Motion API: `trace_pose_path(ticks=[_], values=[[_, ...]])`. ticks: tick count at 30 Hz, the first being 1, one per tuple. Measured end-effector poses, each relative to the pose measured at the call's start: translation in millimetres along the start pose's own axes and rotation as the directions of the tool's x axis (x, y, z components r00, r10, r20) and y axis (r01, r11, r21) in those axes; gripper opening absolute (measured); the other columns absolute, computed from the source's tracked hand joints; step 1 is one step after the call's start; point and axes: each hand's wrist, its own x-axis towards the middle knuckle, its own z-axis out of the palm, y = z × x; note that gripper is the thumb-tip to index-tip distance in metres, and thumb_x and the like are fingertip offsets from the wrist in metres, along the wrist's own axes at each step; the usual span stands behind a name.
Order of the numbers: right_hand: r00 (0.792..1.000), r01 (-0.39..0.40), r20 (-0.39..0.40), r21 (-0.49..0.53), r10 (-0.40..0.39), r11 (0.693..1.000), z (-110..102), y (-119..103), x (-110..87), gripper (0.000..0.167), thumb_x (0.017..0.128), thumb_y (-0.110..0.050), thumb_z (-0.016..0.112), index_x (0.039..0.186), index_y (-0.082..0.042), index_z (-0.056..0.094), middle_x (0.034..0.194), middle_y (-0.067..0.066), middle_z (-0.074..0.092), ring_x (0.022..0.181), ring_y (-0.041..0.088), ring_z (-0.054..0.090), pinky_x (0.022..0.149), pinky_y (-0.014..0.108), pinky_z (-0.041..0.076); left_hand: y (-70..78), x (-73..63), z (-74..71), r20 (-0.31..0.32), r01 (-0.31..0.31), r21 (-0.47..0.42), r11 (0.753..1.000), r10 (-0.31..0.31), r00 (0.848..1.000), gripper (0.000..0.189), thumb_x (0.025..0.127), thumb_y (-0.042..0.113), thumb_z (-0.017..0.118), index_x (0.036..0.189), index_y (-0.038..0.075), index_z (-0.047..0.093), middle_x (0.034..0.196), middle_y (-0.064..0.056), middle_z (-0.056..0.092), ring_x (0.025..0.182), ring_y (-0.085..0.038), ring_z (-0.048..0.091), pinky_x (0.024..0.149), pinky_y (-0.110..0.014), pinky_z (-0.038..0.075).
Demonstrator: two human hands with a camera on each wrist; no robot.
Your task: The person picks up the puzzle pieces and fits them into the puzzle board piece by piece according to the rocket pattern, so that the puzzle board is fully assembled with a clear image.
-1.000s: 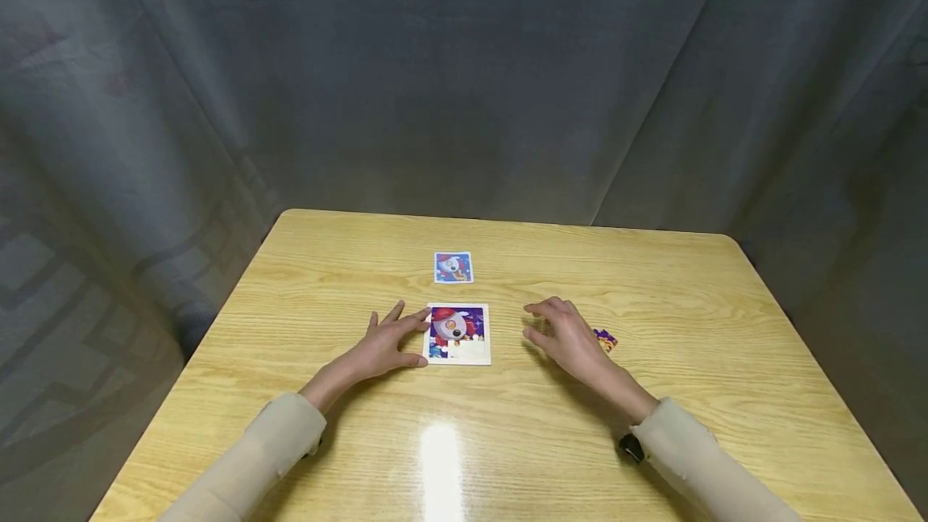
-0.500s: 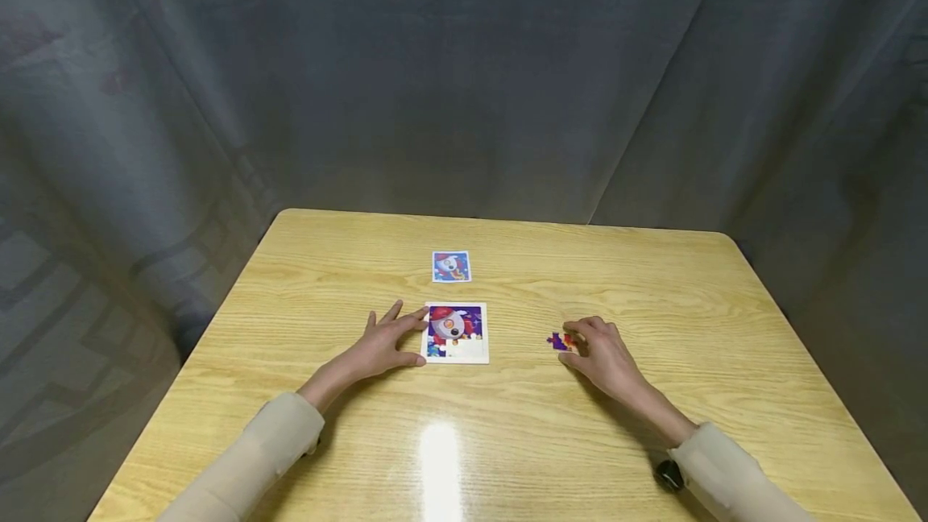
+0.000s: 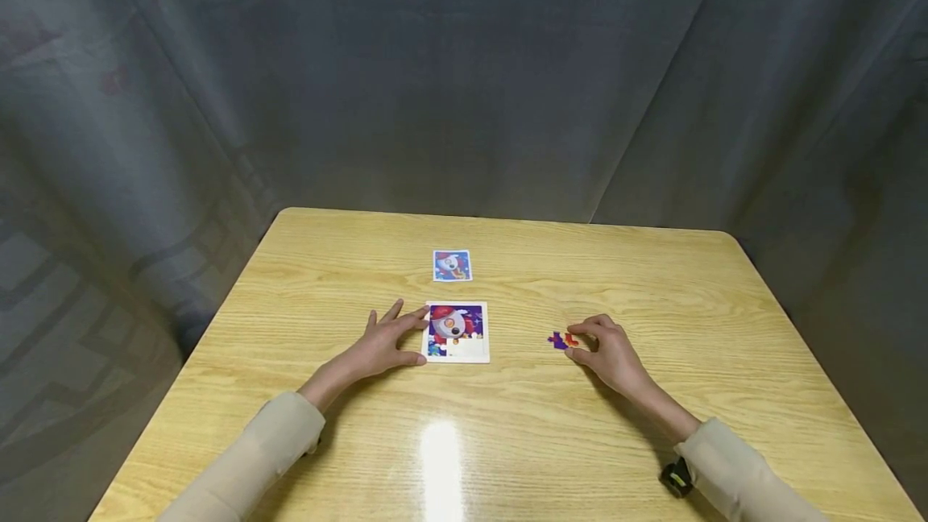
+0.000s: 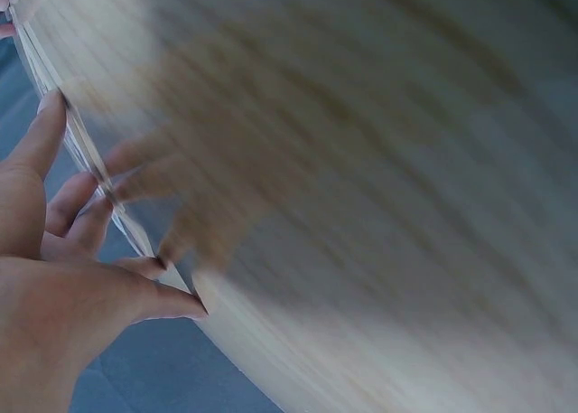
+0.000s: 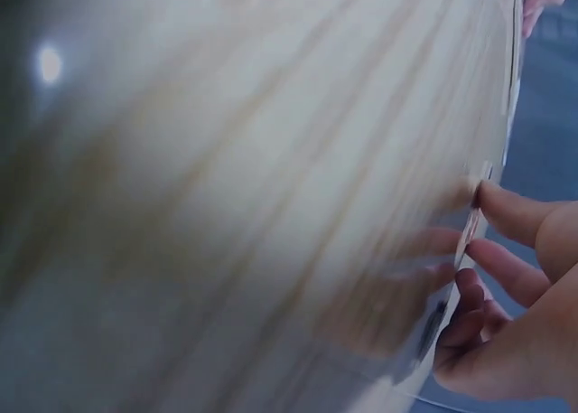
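A square puzzle board (image 3: 467, 351) with a white frame lies mid-table in the head view, its rocket picture partly filled and its lower right part bare. My left hand (image 3: 383, 345) rests at the board's left edge, fingers spread and thumb at the near corner. To the right, my right hand (image 3: 609, 353) pinches an orange-red puzzle piece (image 3: 571, 340) between thumb and forefinger. A purple puzzle piece (image 3: 557, 340) lies just left of it. In the right wrist view the thumb (image 5: 515, 214) and forefinger stand close to a thin reddish edge, seen nearly side-on.
Behind the board lies a small reference card (image 3: 453, 265) with the same rocket picture. Everything rests on a wooden table (image 3: 362, 256) with rounded far corners. A grey curtain (image 3: 449, 103) hangs behind and around it.
The right hand went from near the board to the loose pieces, which shifted left. Lately it drew slightly right, and a gap shows between the purple and orange pieces. The left hand stayed put.
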Motion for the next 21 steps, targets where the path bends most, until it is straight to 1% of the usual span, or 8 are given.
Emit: trace_pose_path(ticks=[5,9,13,17,21], values=[[1.000,0.025,-0.012,0.015,-0.025,1.000,2,3,-0.1,0.030,0.079,-0.011,0.079,0.106,-0.001,0.072,0.103,0.012,0.059,0.083,0.024,0.048,0.067,0.032,0.037,-0.5,0.4,-0.4,0.004,-0.001,-0.005,1.000,0.001,1.000,0.060,0.082,0.030,0.076,0.134,0.009,0.055,0.152,-0.007,0.036,0.143,-0.045,0.010,0.103,-0.075,-0.004],[0.997,0.075,-0.018,0.009,-0.075,0.997,3,7,1.3,0.027,0.078,-0.010,0.080,0.102,-0.001,0.072,0.102,0.012,0.059,0.083,0.023,0.050,0.066,0.029,0.039,-0.5,0.5,-0.3,0.002,0.000,-0.007,1.000,0.000,1.000,0.061,0.082,0.030,0.076,0.135,0.009,0.054,0.152,-0.007,0.036,0.143,-0.045,0.009,0.104,-0.074,-0.004],[0.994,0.111,0.000,0.005,-0.111,0.994,3,10,2.9,0.025,0.078,-0.010,0.080,0.101,-0.003,0.072,0.101,0.012,0.059,0.082,0.020,0.049,0.065,0.027,0.040,-0.5,0.3,0.3,-0.002,-0.001,-0.013,1.000,0.001,1.000,0.061,0.082,0.030,0.076,0.135,0.009,0.054,0.152,-0.007,0.037,0.143,-0.045,0.010,0.103,-0.074,-0.004],[0.992,0.125,0.018,0.002,-0.125,0.992,3,12,3.2,0.024,0.080,-0.011,0.079,0.101,-0.004,0.071,0.100,0.010,0.059,0.081,0.017,0.048,0.065,0.027,0.040,-0.2,0.3,0.5,-0.001,-0.004,-0.017,1.000,0.004,1.000,0.060,0.082,0.031,0.076,0.134,0.009,0.055,0.153,-0.006,0.036,0.143,-0.044,0.010,0.103,-0.074,-0.005],[0.988,0.151,0.007,-0.008,-0.151,0.988,5,14,3.2,0.022,0.080,-0.012,0.079,0.099,-0.005,0.071,0.098,0.008,0.059,0.079,0.017,0.048,0.064,0.027,0.041,-0.1,0.2,0.8,-0.004,-0.007,-0.015,1.000,0.007,1.000,0.061,0.082,0.030,0.076,0.135,0.009,0.054,0.151,-0.006,0.038,0.143,-0.044,0.010,0.103,-0.074,-0.004]])
